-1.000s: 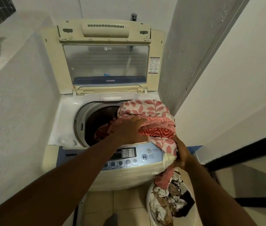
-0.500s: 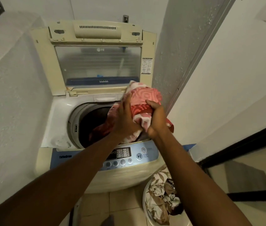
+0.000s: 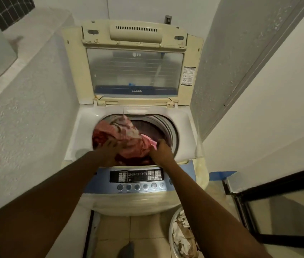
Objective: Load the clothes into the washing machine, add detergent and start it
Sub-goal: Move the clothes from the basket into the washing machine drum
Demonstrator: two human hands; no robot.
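Note:
A top-loading washing machine [image 3: 186, 127] stands before me with its lid [image 3: 136, 71] raised against the wall. A pink and red patterned cloth [image 3: 127, 138] is bunched in the drum opening, over darker red clothes. My left hand [image 3: 110, 149] presses on the cloth's left side and my right hand [image 3: 161, 150] grips its right side, both at the drum's front rim. The blue control panel [image 3: 137, 178] with its buttons lies just below my wrists.
A white laundry basket [image 3: 171, 231] with brown and white clothes sits on the tiled floor at the machine's right foot. Walls close in on the left and right. A dark-framed glass door [image 3: 270, 198] is at the right. My foot [image 3: 127, 250] shows at the bottom.
Both hands have carried the pink cloth from above the machine's right edge down into the drum. The view has shifted, so the machine sits more centred.

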